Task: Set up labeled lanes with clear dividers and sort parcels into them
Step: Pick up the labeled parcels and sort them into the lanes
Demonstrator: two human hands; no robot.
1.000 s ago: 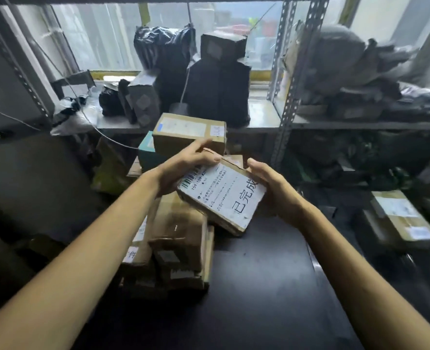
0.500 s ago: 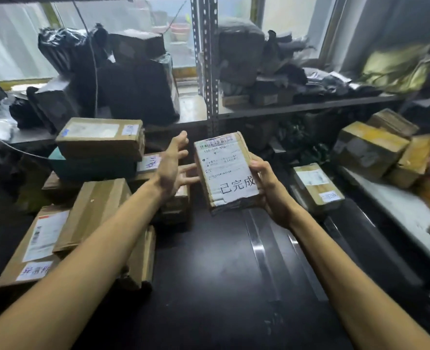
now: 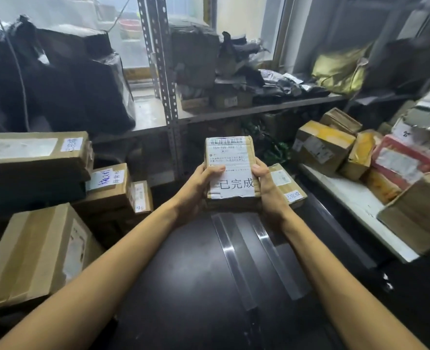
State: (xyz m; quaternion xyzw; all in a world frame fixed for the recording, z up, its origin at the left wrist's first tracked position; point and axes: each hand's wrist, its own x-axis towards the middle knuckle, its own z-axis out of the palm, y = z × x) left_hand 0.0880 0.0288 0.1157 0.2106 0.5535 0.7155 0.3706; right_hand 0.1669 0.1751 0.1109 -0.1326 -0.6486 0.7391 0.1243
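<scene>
A small cardboard parcel with a white shipping label and large printed characters is held above the dark table at centre. My left hand grips its left edge, thumb on the label. My right hand grips its right edge, thumb on top. Two clear tape strips run along the table just below the parcel, like lane dividers. Another labelled parcel lies right behind my right hand.
Stacked cardboard boxes crowd the left side of the table. A white shelf at right carries more parcels. A metal rack behind holds black bags and packages.
The view has swung right. My left hand, which had let go half a second ago, grips the parcel again, and the parcel now stands upright and centred between both hands.
</scene>
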